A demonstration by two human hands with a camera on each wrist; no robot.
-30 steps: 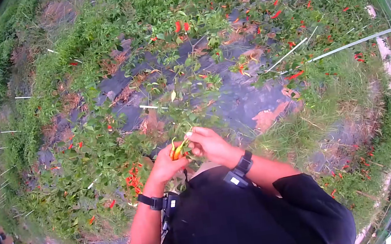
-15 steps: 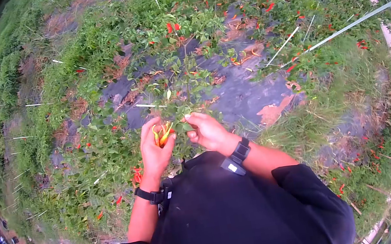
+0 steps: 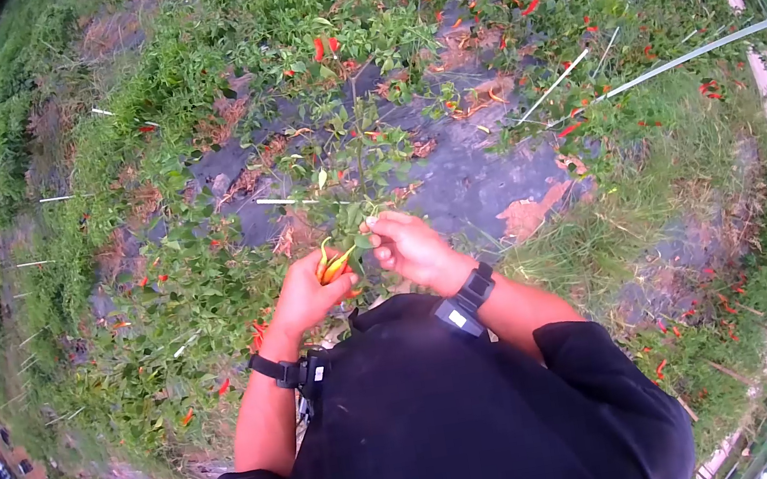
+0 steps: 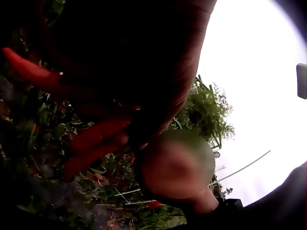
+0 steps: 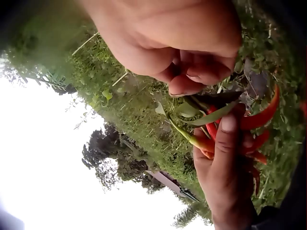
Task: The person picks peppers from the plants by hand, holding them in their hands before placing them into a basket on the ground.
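Hand-picking of peppers over a leafy bed, as I read it through my cameras. The left hand (image 3: 305, 298) is curled round a small bunch of peppers (image 5: 259, 120), red, orange and yellow-green, their ends jutting out on either side; overlap hides the count. The right hand (image 3: 417, 254), just beside it, has its fingers bent inward, thumb and forefinger pinching a leafy sprig (image 3: 363, 241); I cannot tell which part bears the grip. Progress: I judge the work under way but unfinished. A bunch is gathered; red fruit (image 3: 319, 49) hangs on the plants at the far side, with more red fruit at far right and near right. Writing: "NORTH FACE" shows inverted on the dark shirt (image 3: 432, 430), near left. The right wrist device (image 3: 456, 317) carries a pale label, its print too small for me to read.
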